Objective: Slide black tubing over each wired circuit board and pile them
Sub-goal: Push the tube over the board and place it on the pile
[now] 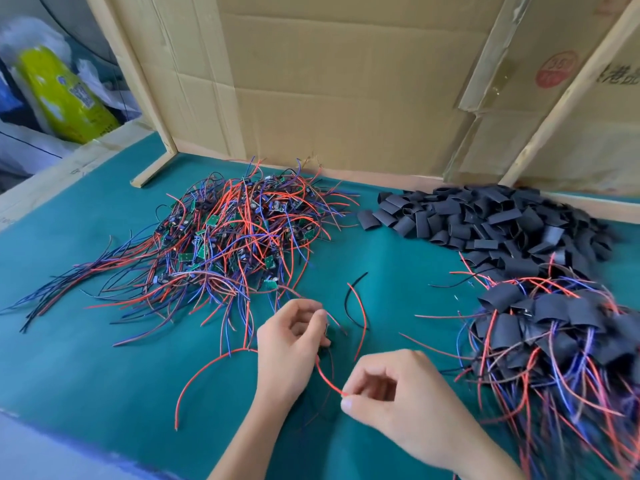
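Observation:
A tangled heap of bare wired circuit boards (pixel 228 237), small green boards with red, blue and black leads, lies at the left middle of the green table (pixel 69 341). Loose black tubing pieces (pixel 485 220) are heaped at the back right. Finished boards in black tubing (pixel 554 327) are piled at the right. My left hand (pixel 291 348) holds one small wired board (pixel 327 336) between its fingertips. My right hand (pixel 398 400) pinches that board's red wire (pixel 329 377) near its end.
Cardboard sheets (pixel 329 81) and wooden battens wall off the back of the table. A yellow-green bag (pixel 65 95) and plastic wrapping sit beyond the left edge. Two loose red and black wires (pixel 360 306) lie between the hands and the tubing heap.

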A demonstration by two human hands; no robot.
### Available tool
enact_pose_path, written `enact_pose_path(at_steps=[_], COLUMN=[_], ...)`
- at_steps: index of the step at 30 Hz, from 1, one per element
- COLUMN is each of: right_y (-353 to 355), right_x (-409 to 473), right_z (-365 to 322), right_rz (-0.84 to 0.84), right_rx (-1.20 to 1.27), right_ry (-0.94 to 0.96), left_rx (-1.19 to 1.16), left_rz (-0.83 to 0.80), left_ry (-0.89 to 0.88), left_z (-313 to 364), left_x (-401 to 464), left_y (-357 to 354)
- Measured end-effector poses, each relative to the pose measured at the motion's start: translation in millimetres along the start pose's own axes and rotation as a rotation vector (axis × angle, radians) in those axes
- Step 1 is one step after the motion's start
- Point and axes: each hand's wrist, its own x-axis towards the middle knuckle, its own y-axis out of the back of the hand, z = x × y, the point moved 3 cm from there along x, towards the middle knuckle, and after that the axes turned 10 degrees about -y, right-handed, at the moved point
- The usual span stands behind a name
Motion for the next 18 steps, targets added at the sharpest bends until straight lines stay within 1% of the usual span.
enact_pose_path(at_steps=[3, 7, 10, 14, 15, 16, 17, 18], right_y=[-6.1, -3.9, -5.8, 0.6, 7.7, 16.6, 27.1, 39.6], right_x=[2.6, 8.4, 13.3, 21.3, 28.2, 39.3, 54.3, 72.2], right_z=[-5.6, -14.7, -20.8, -21.6, -21.7, -22.2, -21.3, -18.3], right_rz=[0.003, -0.094, -0.175, -0.370, -0.383, -0.340, -0.234, -0.076], right_rx=[-0.129, -0.226, -0.199, -0.279, -0.258, -0.210, -0.139, -0.075], right_ry=[0.046, 0.066, 0.073, 0.029, 0.027, 0.031, 0.034, 0.023], left_rx=[0.050, 0.298, 0.490, 0.551, 0.527, 0.477, 0.425, 0.384], left_rz=[-0.033, -0.129, -0.236, -0.261, -0.257, -0.250, -0.235, -0.209], left_ry=[-0.025, -0.142, -0.220, -0.275, -0.268, -0.250, -0.232, -0.223], left_z=[-0.3, 0.8, 3.0, 3.1, 3.1, 2.8, 2.5, 2.6], left_x=[0.3, 0.1, 2.7, 1.3, 0.3, 0.0, 0.2, 0.4], left_y=[-1.1, -4.3, -8.4, -9.6, -9.4, -9.0, -8.2, -7.0])
